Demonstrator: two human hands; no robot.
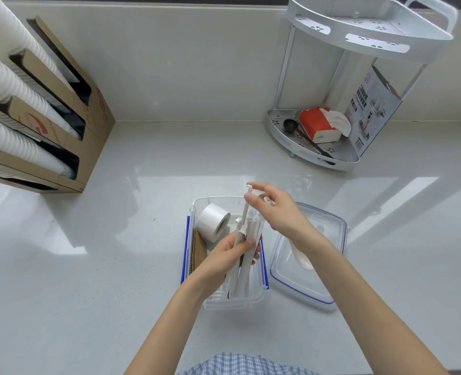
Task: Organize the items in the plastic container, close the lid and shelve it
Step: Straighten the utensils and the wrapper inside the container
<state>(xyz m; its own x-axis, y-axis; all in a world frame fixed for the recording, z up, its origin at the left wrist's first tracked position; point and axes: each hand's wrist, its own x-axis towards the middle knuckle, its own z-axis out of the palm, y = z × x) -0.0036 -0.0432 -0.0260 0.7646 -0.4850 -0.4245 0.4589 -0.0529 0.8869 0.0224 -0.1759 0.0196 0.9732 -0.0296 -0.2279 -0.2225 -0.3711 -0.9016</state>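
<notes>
A clear plastic container (218,301) with blue clips sits open on the counter in front of me. Inside lie a white tape roll (212,221) at the far left and a strip of brown corrugated card (197,253) along the left wall. My left hand (232,255) grips a bundle of white paper-wrapped straws (244,269) standing tilted in the container. My right hand (275,209) is above the far end, its fingers pinching the top of one straw (247,201). The clear lid (305,261) with blue seal lies beside the container on the right.
A white two-tier corner shelf (370,31) stands at the back right; its lower tier holds an orange tissue pack (318,124), a black scoop and a printed card. Cardboard dispensers (70,131) with stacked white cups fill the left side.
</notes>
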